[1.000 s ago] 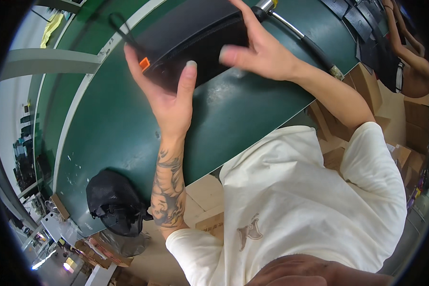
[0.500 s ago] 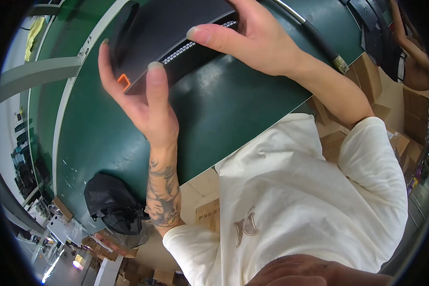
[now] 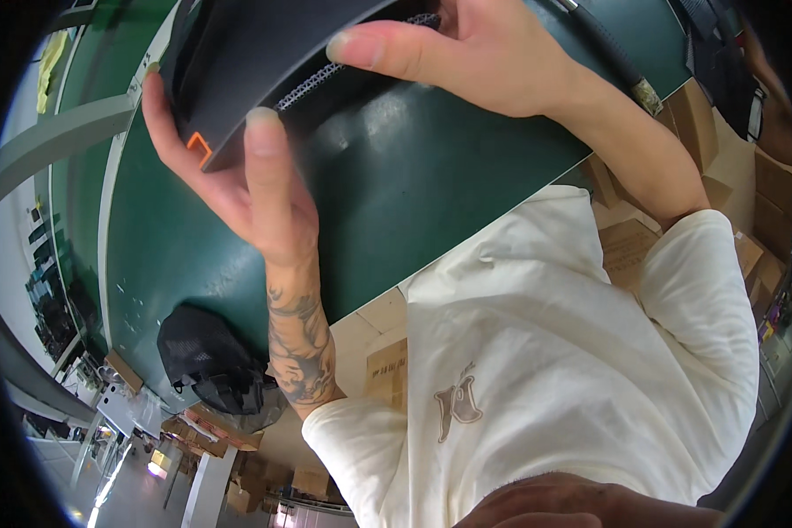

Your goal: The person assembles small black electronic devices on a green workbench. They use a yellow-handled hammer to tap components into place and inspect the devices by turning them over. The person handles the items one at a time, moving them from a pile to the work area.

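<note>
Held up over the green table between both hands is a large black panel-like thing (image 3: 264, 62), its far part cut off by the upper edge of the view. A perforated strip (image 3: 312, 86) runs along its near side, and an orange bracket-shaped piece (image 3: 200, 148) sits at its left corner. My left hand (image 3: 253, 189) grips that corner, thumb on the near side and fingers around the far side. My right hand (image 3: 466, 62) grips farther right, its thumb along the near edge; its other fingers are mostly hidden. What the black thing is exactly, I cannot tell.
The green tabletop (image 3: 414, 185) has a pale frame along its left. A black mesh bag or cap (image 3: 207, 356) lies at its near left. A black-handled rod (image 3: 603, 44) lies far right. Cardboard boxes (image 3: 691, 128) stand to the right, beside another person's arm (image 3: 770, 114).
Both hands have moved slightly left and farther away with the black thing, which is a little more tilted. Both hands keep their grip.
</note>
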A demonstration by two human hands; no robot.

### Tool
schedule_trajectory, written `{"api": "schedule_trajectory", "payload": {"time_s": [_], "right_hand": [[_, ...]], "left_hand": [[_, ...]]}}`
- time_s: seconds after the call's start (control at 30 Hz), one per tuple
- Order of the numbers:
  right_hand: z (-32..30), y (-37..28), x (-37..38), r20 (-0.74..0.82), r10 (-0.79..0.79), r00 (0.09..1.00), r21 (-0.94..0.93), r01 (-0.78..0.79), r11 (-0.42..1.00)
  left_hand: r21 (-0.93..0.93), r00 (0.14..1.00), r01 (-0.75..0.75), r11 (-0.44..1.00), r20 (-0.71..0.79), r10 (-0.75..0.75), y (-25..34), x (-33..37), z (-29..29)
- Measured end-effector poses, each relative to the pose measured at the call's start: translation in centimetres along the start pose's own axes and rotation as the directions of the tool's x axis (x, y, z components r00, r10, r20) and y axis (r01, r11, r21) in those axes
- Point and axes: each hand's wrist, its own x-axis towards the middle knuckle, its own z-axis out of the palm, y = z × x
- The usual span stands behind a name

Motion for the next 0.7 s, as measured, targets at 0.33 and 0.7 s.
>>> {"api": "schedule_trajectory", "payload": {"time_s": [0.33, 0.7], "right_hand": [[0.4, 0.8, -0.1, -0.043, -0.182, 0.982, -0.063, 0.179, 0.982], [-0.5, 2.0, 0.5, -0.016, -0.099, 0.995, -0.092, 0.097, 0.991]], "left_hand": [[0.03, 0.999, -0.037, 0.999, -0.022, 0.038, -0.5, 0.1, -0.4], [0.243, 0.984, -0.128, 0.962, -0.086, 0.153, -2.2, 1.1, -1.0]]}}
